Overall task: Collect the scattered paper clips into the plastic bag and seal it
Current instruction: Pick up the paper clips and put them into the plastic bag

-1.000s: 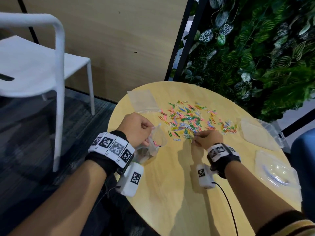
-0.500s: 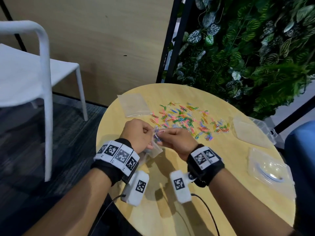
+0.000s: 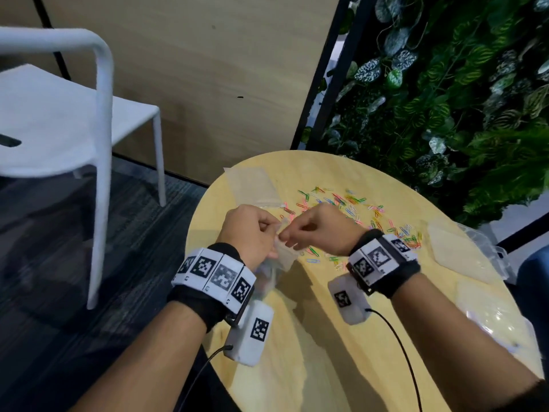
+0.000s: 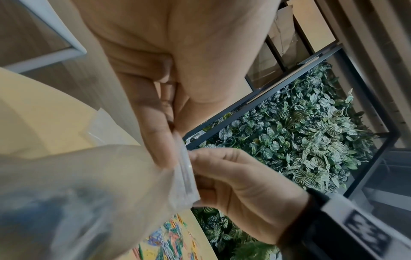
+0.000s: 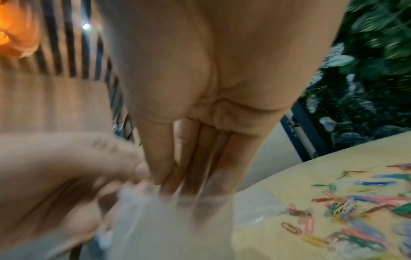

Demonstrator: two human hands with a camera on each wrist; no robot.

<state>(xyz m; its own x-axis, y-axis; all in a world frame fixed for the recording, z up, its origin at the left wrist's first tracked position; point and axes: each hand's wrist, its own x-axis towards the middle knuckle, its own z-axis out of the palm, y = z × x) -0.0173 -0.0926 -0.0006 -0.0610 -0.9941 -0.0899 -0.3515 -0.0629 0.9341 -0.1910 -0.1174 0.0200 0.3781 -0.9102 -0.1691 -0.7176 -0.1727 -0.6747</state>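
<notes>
Both forearms reach forward and angle inward, so the two hands meet at the middle. The left hand (image 3: 249, 233) is curled, its thumb and fingers (image 4: 155, 140) pinching the top edge of the plastic bag (image 3: 285, 254). The right hand (image 3: 320, 230) faces it, knuckles up, fingers (image 5: 195, 158) bunched and extended down at the same edge, touching the left fingertips. Each wrist carries a black band with white marker blocks and a white camera unit beneath.
</notes>
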